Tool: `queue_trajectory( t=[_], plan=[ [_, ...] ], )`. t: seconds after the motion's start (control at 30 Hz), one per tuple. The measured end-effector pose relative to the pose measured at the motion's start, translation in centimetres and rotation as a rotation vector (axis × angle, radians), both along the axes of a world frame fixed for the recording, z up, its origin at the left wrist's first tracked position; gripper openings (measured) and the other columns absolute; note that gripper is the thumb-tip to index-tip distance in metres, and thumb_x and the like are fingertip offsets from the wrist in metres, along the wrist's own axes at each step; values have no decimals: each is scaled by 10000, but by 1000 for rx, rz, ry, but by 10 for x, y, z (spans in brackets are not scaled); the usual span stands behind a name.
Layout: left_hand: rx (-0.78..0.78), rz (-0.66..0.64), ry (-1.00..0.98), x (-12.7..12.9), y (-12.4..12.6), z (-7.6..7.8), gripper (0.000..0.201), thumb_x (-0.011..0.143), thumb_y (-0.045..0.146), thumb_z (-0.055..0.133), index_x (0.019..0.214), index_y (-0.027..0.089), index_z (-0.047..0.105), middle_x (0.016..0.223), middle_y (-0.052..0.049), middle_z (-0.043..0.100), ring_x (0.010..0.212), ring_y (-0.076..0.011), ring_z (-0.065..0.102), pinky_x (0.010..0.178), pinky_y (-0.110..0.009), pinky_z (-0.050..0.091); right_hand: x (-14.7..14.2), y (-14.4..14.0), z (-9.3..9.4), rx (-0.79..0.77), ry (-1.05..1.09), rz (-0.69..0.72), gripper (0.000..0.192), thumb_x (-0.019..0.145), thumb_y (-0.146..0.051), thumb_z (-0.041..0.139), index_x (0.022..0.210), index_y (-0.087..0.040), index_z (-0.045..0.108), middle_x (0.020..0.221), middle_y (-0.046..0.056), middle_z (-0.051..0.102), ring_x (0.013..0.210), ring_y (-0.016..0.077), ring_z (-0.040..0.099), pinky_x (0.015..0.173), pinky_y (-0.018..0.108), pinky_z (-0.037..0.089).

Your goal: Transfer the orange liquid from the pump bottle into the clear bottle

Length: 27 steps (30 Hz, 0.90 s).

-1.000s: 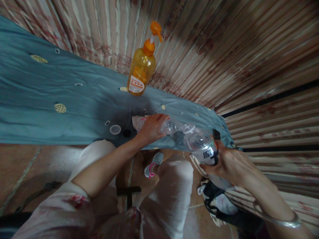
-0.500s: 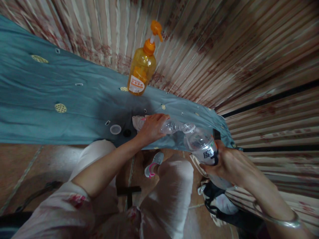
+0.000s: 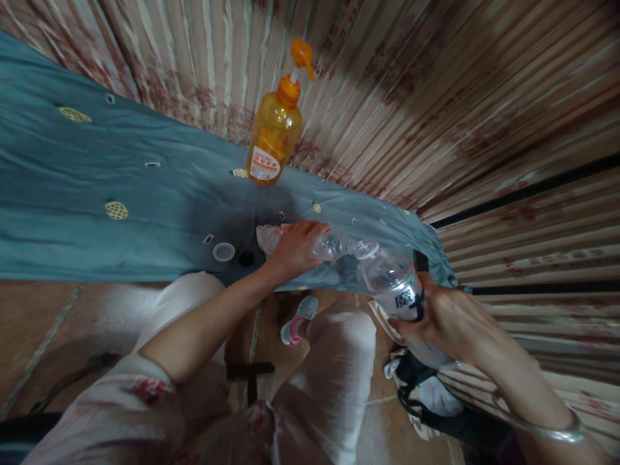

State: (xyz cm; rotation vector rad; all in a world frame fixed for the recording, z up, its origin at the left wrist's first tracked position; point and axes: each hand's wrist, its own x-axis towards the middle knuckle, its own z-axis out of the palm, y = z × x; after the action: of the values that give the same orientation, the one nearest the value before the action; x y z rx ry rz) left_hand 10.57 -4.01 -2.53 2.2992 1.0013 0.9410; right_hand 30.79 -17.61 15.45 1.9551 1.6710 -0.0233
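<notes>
My left hand (image 3: 294, 248) grips a small clear plastic bottle (image 3: 334, 246) lying on its side at the near edge of the teal cloth (image 3: 97, 187). My right hand (image 3: 443, 316) holds a larger clear bottle (image 3: 392, 279) with a printed label, tilted so its open mouth meets the small bottle's mouth. A white cap (image 3: 223, 252) and a small black cap (image 3: 246, 259) lie on the cloth just left of my left hand. An orange pump bottle (image 3: 274, 132) stands upright farther back on the cloth.
A striped floral curtain (image 3: 436, 97) hangs behind and to the right of the cloth. My knees in light trousers (image 3: 334, 361) and a grey-pink shoe (image 3: 298, 321) are below. A dark bag (image 3: 436, 400) sits on the tiled floor at right.
</notes>
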Motion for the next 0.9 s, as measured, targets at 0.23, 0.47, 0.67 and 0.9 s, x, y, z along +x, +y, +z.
queue_trajectory(
  t=[0.23,0.47,0.67,0.9],
  plan=[
    [20,-17,-26,-1,1,-5,590,770,244,778,1315,214,553,1289,-114,664,1212,-311,620,1020,-470,491,3,-1,-1,17,3,27,520,742,-508,687,1090,-142,563,673,105,727,690,341,744,522,303,378],
    [16,-6,-7,-1,0,-3,604,740,234,797,1296,205,563,1284,-115,672,1203,-315,620,1006,-468,488,0,0,1,-1,-21,20,514,757,-514,685,1084,-132,578,694,124,734,727,354,752,528,299,378],
    [21,-8,-14,-1,0,-3,619,742,222,796,1309,204,549,1290,-115,664,1212,-307,617,1017,-458,484,0,0,1,-2,-8,16,512,749,-505,692,1083,-135,575,701,121,737,734,351,754,532,298,385],
    [10,-5,-20,-1,0,-2,616,740,211,794,1305,213,549,1293,-115,662,1218,-308,620,1020,-458,488,2,-1,-1,21,-2,35,559,744,-522,673,1116,-119,563,674,109,726,683,334,741,527,303,383]
  ],
)
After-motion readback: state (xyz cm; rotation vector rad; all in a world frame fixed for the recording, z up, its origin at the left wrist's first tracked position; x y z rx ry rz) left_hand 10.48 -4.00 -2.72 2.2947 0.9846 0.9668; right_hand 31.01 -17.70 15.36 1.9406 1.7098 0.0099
